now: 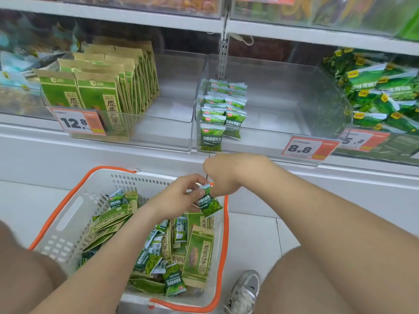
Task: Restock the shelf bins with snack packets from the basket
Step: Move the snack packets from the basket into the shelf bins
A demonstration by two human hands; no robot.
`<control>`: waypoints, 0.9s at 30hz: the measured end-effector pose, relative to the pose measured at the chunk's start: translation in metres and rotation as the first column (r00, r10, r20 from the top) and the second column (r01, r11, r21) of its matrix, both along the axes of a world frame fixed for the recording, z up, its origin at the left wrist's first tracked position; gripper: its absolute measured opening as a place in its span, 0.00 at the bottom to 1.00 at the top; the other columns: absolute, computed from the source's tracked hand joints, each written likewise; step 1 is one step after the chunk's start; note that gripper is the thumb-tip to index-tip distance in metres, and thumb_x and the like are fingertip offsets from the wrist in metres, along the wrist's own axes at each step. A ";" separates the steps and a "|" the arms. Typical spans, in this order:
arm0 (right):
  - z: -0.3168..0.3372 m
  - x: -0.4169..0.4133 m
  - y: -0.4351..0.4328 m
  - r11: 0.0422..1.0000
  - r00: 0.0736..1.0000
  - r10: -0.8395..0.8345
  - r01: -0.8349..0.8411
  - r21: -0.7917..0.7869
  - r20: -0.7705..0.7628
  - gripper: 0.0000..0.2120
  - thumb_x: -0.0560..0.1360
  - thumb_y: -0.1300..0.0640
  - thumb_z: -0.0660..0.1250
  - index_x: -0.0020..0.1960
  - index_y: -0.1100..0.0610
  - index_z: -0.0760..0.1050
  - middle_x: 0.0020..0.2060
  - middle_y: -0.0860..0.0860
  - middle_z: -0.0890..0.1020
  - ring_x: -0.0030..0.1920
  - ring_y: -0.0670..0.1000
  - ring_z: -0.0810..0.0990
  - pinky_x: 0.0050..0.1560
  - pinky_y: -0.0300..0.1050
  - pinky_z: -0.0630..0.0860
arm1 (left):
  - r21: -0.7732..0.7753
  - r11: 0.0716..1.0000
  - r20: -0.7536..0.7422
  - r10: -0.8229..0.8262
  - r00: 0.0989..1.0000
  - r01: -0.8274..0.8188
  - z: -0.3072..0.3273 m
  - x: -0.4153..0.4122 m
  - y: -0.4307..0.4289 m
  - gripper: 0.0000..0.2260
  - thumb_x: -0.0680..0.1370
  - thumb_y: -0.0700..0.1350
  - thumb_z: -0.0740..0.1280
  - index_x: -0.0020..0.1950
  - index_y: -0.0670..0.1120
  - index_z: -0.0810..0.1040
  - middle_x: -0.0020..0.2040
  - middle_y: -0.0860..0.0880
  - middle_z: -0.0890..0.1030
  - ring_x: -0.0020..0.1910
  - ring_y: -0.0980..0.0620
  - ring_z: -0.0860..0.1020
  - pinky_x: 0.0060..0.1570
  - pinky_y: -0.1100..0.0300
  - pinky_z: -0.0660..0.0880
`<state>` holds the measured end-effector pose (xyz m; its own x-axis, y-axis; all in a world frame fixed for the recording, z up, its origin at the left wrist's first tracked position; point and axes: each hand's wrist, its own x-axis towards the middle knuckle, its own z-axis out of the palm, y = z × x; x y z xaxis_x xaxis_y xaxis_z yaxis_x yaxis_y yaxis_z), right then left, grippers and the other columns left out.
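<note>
Knees flank basket; left grip pinches pea packet over it; right grip adjacent, state untellable.

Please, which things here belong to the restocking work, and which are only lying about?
Belonging to the job:
basket
green pea packet, pinched by the left hand
right hand, close beside it
8.8 bin, partly filled
12.8 bin with kraft bags

Only lying about:
shoe
5.8 bin at the right
upper shelf bins
</note>
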<state>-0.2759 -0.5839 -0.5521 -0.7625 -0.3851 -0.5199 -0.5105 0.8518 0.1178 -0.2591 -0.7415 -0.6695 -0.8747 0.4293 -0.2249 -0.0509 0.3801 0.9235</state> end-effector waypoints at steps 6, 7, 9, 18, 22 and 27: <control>0.005 -0.010 0.012 0.907 0.979 -0.200 0.174 -0.383 -0.029 0.21 0.71 0.46 0.78 0.54 0.61 0.80 0.39 0.54 0.85 0.39 0.51 0.84 0.42 0.51 0.83 | 0.155 0.985 -0.073 0.093 0.993 -0.080 0.057 -0.005 -0.001 0.15 0.80 0.31 0.67 0.62 0.47 0.77 0.60 0.43 0.80 0.49 0.42 0.85 0.54 0.53 0.83; 0.010 -0.011 0.014 0.882 0.973 -0.228 0.196 -0.429 -0.023 0.22 0.71 0.46 0.79 0.56 0.61 0.80 0.39 0.54 0.86 0.37 0.48 0.83 0.41 0.49 0.83 | 0.174 0.979 -0.088 0.127 0.988 -0.110 0.063 -0.005 -0.001 0.17 0.78 0.30 0.69 0.62 0.48 0.77 0.60 0.45 0.80 0.46 0.44 0.84 0.52 0.55 0.81; 0.021 -0.012 0.020 0.831 0.958 -0.284 0.230 -0.506 -0.031 0.24 0.71 0.47 0.80 0.59 0.60 0.80 0.43 0.53 0.86 0.39 0.47 0.82 0.44 0.48 0.82 | 0.229 0.958 -0.092 0.199 0.976 -0.173 0.070 -0.006 -0.002 0.21 0.76 0.31 0.73 0.63 0.49 0.77 0.57 0.47 0.81 0.44 0.47 0.83 0.50 0.55 0.79; 0.035 -0.020 0.042 0.532 0.874 -0.422 0.454 -0.715 0.242 0.14 0.75 0.54 0.78 0.51 0.65 0.82 0.42 0.65 0.86 0.44 0.61 0.88 0.51 0.61 0.85 | 0.370 0.864 -0.130 0.413 0.901 -0.343 0.079 -0.010 0.005 0.13 0.74 0.37 0.79 0.55 0.47 0.82 0.47 0.47 0.85 0.45 0.47 0.85 0.51 0.52 0.84; 0.056 -0.019 0.048 0.438 0.834 -0.544 0.376 -0.816 0.092 0.22 0.74 0.57 0.79 0.58 0.71 0.77 0.46 0.69 0.84 0.44 0.64 0.87 0.52 0.65 0.83 | 0.239 0.883 -0.498 0.469 0.729 -0.405 0.086 -0.007 0.014 0.05 0.81 0.46 0.72 0.56 0.52 0.80 0.53 0.54 0.83 0.48 0.55 0.82 0.48 0.58 0.80; 0.067 -0.044 0.075 0.097 0.631 -0.773 0.205 -0.974 0.056 0.08 0.73 0.52 0.78 0.47 0.56 0.85 0.40 0.56 0.87 0.45 0.59 0.87 0.50 0.54 0.84 | 0.048 0.867 -0.840 0.303 0.450 -0.495 0.091 -0.012 0.024 0.17 0.78 0.38 0.68 0.64 0.53 0.79 0.68 0.48 0.69 0.66 0.46 0.69 0.67 0.49 0.67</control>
